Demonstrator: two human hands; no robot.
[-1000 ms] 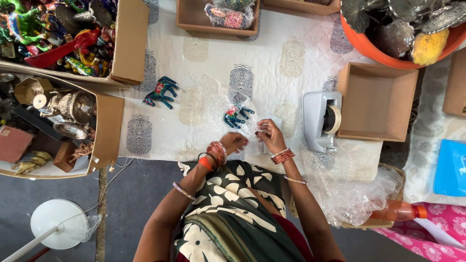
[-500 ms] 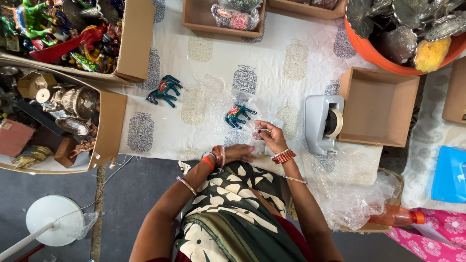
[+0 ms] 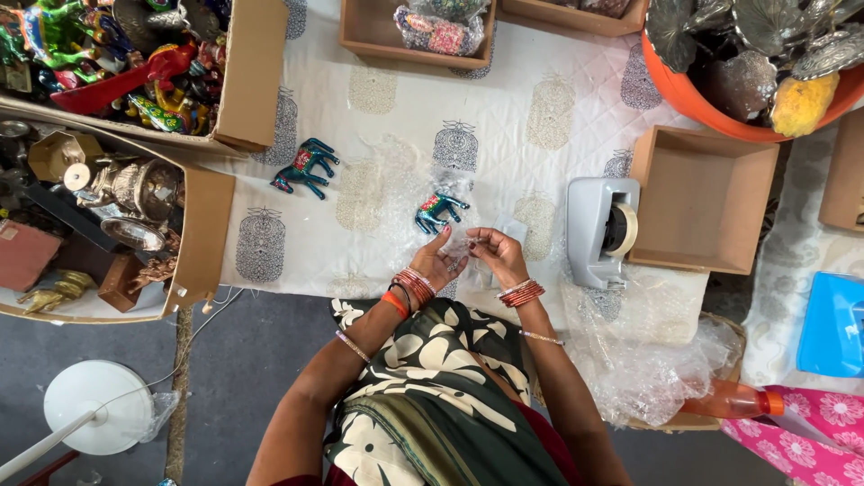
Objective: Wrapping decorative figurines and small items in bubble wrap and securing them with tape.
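Far left: cardboard box (image 3: 236, 81) w/ bright painted figurines, and below it a 2nd cardboard box (image 3: 200, 234) w/ brass items. White stand fan (image 3: 97, 407) on the grey floor, bottom left. On the white printed cloth (image 3: 549, 117), a teal painted horse figurine (image 3: 306, 167) stood alone, well apart from the hands.

Centre: a 2nd, smaller teal horse figurine (image 3: 438, 210) lay on a sheet of bubble wrap (image 3: 396, 180), just beyond the fingertips. Left hand (image 3: 439, 261) was partly curled, palm up, fingers pinching a small piece of clear plastic (image 3: 468, 243), prob. tape or wrap, can't tell which. Right hand (image 3: 495, 252) was right beside it, fingers bent, thumb and forefinger pinched on the same piece. Red bangles on both wrists.

Right: grey tape dispenser (image 3: 601, 229) near the right hand, then an empty open cardboard box (image 3: 702, 200). More bubble wrap (image 3: 648, 360) bunched at lower right, orange tub (image 3: 711, 90) top right.
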